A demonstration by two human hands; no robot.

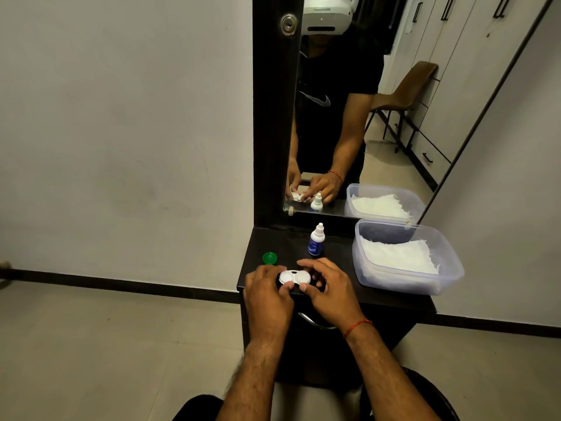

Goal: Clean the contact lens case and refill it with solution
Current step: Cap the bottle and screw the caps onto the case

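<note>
Both hands, left [267, 291] and right [326, 287], pinch the white lens case [294, 277], fingers curled.

A small dark flat-topped wooden bench [285, 241] is seen. A round green plastic screw cap [269, 257] is laid near its left edge. A small white dropper bottle with a blue label [316, 240] is stood upright towards the back. A clear rectangular plastic tub [394, 284], lined with crumpled white tissue [397, 256], is set on the right side. A white twin-well plastic lens case [294, 277] is seen at the front edge; whether it rests on the surface cannot be told.
</note>
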